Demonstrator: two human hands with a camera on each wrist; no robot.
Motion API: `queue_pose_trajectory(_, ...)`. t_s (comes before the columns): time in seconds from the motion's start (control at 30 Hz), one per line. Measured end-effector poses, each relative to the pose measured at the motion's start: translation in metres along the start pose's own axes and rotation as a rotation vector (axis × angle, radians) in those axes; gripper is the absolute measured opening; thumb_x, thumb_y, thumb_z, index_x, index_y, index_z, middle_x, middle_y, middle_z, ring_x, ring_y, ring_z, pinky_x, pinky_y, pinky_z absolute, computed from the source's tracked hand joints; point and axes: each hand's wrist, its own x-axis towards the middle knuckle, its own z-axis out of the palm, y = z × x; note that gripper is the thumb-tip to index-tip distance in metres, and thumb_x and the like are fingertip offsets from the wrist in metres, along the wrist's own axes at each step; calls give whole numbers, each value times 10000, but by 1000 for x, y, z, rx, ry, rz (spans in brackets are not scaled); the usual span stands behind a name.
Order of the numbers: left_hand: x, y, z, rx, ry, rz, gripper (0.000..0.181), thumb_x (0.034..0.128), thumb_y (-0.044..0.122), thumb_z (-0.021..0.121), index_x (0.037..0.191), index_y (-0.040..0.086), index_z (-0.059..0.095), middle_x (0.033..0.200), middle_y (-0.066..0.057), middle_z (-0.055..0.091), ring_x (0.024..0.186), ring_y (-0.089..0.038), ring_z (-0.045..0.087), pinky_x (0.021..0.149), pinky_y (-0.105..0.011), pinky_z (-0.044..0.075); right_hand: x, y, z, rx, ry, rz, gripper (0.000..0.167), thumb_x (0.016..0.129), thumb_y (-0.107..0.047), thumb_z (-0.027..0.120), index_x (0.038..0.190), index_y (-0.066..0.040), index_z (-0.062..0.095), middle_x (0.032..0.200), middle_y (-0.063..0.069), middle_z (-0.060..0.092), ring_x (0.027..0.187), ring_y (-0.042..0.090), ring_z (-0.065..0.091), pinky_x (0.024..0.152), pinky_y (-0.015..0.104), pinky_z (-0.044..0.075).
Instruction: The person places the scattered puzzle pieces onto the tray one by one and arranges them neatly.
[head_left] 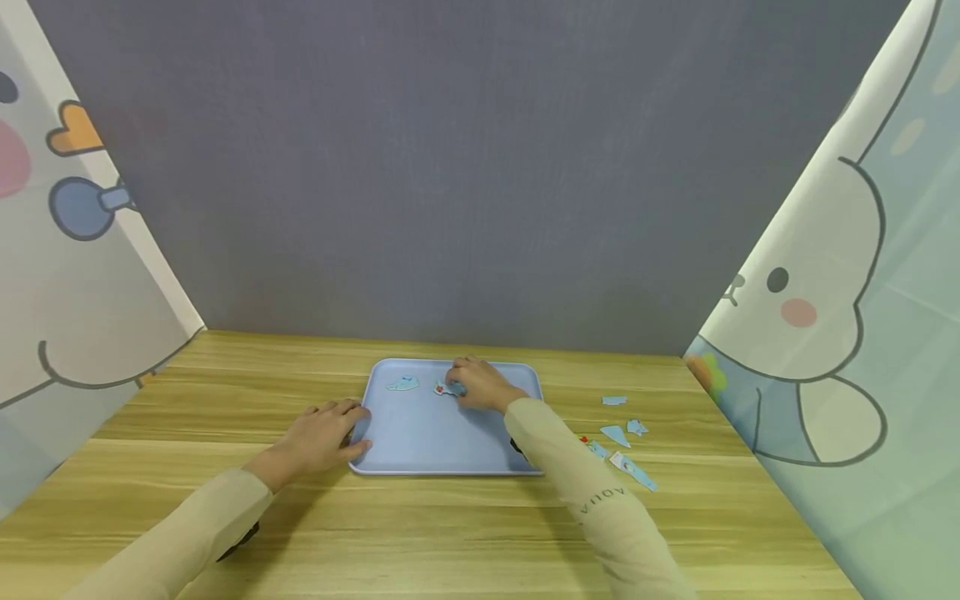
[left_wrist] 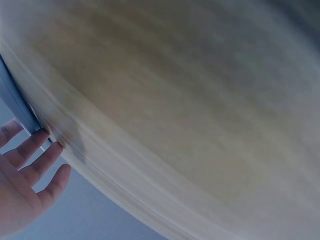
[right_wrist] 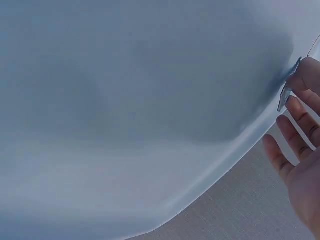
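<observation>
A light blue tray point(head_left: 450, 442) lies on the wooden table. Along its left rim rests my left hand point(head_left: 322, 437), fingers spread and loosely bent; the left wrist view shows the fingertips point(left_wrist: 57, 146) at the tray's edge. Over the far middle of the tray, my right hand point(head_left: 483, 385) pinches a pale blue puzzle piece point(right_wrist: 286, 90) between thumb and fingers. In the head view that piece point(head_left: 442, 389) shows a red spot and is partly covered by the fingers. To its left, another light blue puzzle piece point(head_left: 402, 383) lies flat in the tray.
Several loose pieces lie on the table right of the tray, among them a triangular piece point(head_left: 617, 436) and a long piece point(head_left: 633, 471). The right sleeve point(head_left: 592, 492) passes close to them. A grey panel point(head_left: 450, 183) stands behind the table, with printed cloth on both sides.
</observation>
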Motion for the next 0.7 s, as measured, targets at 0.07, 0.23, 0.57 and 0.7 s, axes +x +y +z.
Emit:
queue_pose_trajectory(0.07,0,0,0,-3,0,0,493,831,415,618,1177,67,566,1221,-189,553,1068,-409,549,813,-615,438,6,6,6,4,19,-25,318,744,-111,696,1060,-110,664,1094,34,596,1032,205,517,907,351,440)
queue_pose_trajectory(0.23,0,0,1,-4,1,1,494,829,413,621,1177,67,567,1224,-190,552,1069,-410,550,811,-616,438,13,6,8,12,-3,5,322,753,-119,700,1072,-109,658,1094,34,587,1040,207,509,906,346,441)
queue_pose_trajectory(0.57,0,0,1,-4,5,0,497,829,411,622,1177,61,568,1221,-188,555,1066,-408,554,807,-612,442,16,2,3,-20,-21,57,339,754,-89,687,1090,-120,654,1075,12,592,1023,169,518,895,318,441)
queue_pose_trajectory(0.7,0,1,0,-6,5,0,497,829,411,622,1178,61,568,1221,-188,554,1069,-407,551,805,-607,444,18,2,4,-16,-27,62,335,757,-82,689,1088,-129,654,1086,1,593,1037,163,516,910,311,437)
